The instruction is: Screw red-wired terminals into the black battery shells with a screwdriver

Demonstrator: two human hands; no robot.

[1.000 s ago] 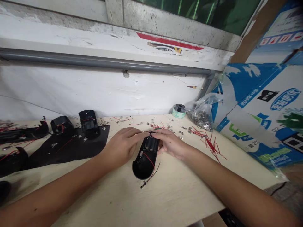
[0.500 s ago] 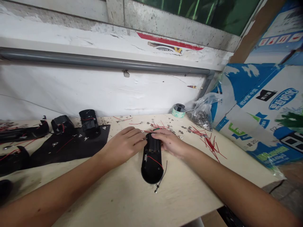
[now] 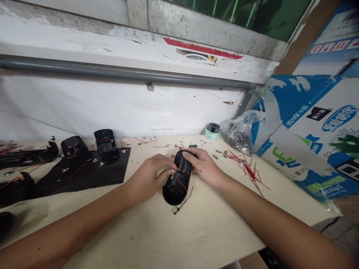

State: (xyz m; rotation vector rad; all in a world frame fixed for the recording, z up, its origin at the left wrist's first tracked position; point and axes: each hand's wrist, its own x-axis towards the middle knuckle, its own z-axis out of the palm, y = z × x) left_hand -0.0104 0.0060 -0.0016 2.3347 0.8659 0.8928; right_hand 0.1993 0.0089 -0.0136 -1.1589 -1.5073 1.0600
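A black plastic housing (image 3: 174, 191) with a rounded near end sits tilted between my hands at the middle of the table. My right hand (image 3: 206, 164) grips its far end, thumb on top and fingers round the right side. At the housing's left edge, my left hand (image 3: 157, 170) pinches a thin red wire (image 3: 182, 184) between thumb and fingertips. The wire runs across the inside of the housing. A small black part on a dark lead (image 3: 176, 210) hangs past the near end. Just behind my right hand lies a small green piece (image 3: 193, 146).
More black housings (image 3: 105, 142) stand at the left on a black sheet (image 3: 84, 175). Loose red wires (image 3: 249, 170) and small metal pieces lie at the right. A tape roll (image 3: 212, 131), a bag of metal parts (image 3: 238, 138) and a blue-white carton (image 3: 308, 138) stand beyond.
The housing has tilted, its near end shifting left and away from me. My left hand has moved from its far end down to the red wire at its left edge.
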